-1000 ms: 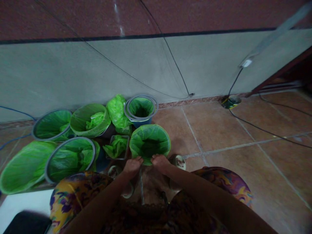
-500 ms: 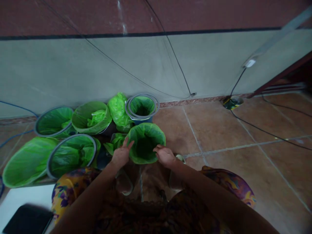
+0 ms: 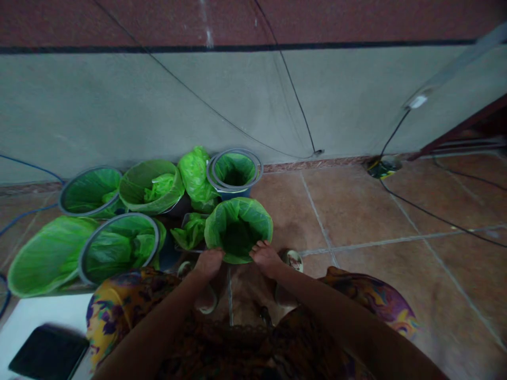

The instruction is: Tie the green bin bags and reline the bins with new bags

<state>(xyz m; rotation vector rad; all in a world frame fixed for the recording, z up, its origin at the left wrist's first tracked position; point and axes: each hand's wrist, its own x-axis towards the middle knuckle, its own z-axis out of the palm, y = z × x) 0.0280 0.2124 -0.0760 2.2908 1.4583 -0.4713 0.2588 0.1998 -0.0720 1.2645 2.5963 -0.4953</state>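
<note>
A bin lined with a green plastic bag (image 3: 237, 206) stands on the floor between my feet, its bag folded out over the rim. My left hand (image 3: 210, 263) is closed on the bag at the near left of the rim. At the near right, my right hand (image 3: 266, 258) has its fingers curled over the rim, gripping the bag there. The inside of the bin is dark, and the bin's own wall is hidden under the bag. Just left of it lie crumpled green bags (image 3: 190, 232) in a small container.
Several other bins with green liners, such as a grey-rimmed one (image 3: 155, 232), stand to the left. Stacked grey-rimmed bins (image 3: 259, 163) and a stuffed green bag (image 3: 195, 174) are against the wall. A black phone-like object (image 3: 49, 351) rests on a white surface. Cables cross the wall and floor.
My left hand has moved from the left side of the rim to its near edge, and its spread fingers have closed. The right hand has shifted slightly down along the rim.
</note>
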